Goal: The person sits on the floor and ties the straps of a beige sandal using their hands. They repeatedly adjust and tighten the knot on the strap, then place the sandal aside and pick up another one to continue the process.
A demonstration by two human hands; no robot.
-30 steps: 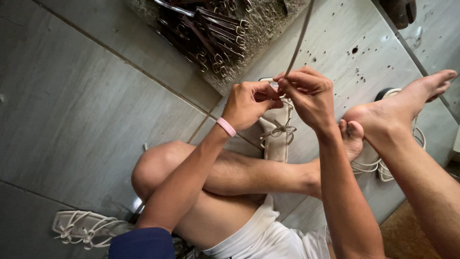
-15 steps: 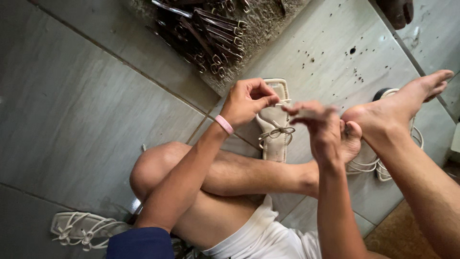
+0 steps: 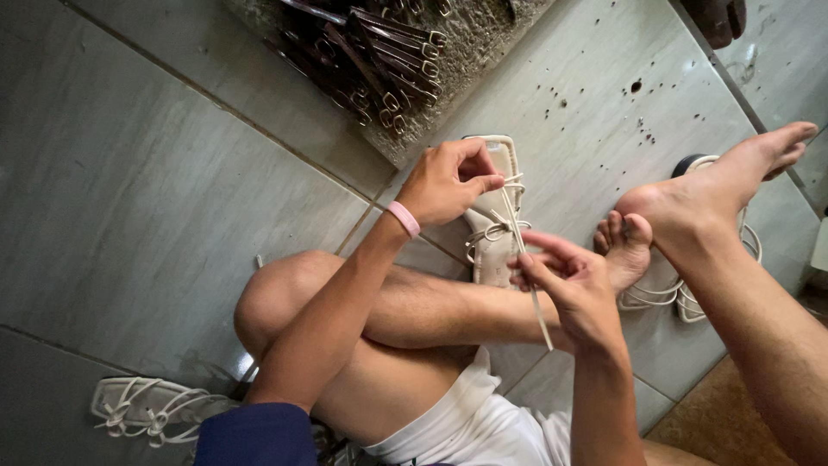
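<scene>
I sit on a tiled floor with my legs folded. A cream strappy sandal (image 3: 493, 226) lies on the floor in front of me. My left hand (image 3: 448, 181), with a pink band on the wrist, pinches a thin cream strap (image 3: 520, 237) at the sandal's top. Lower down, my right hand (image 3: 569, 280) grips the same strap, and the strap's loose end sticks out below that hand. My bare feet (image 3: 690, 207) rest just to the right of the sandal.
A pile of dark straps with metal buckles (image 3: 371, 52) lies on a rough mat at the top. Another cream strappy sandal (image 3: 151, 410) lies at the lower left. More pale sandals (image 3: 690, 298) sit under my right foot. A dark shoe (image 3: 720, 17) is at the top right.
My right hand has come down and back from beside my left hand, drawing the strap through the sandal. My left hand stays at the sandal's top.
</scene>
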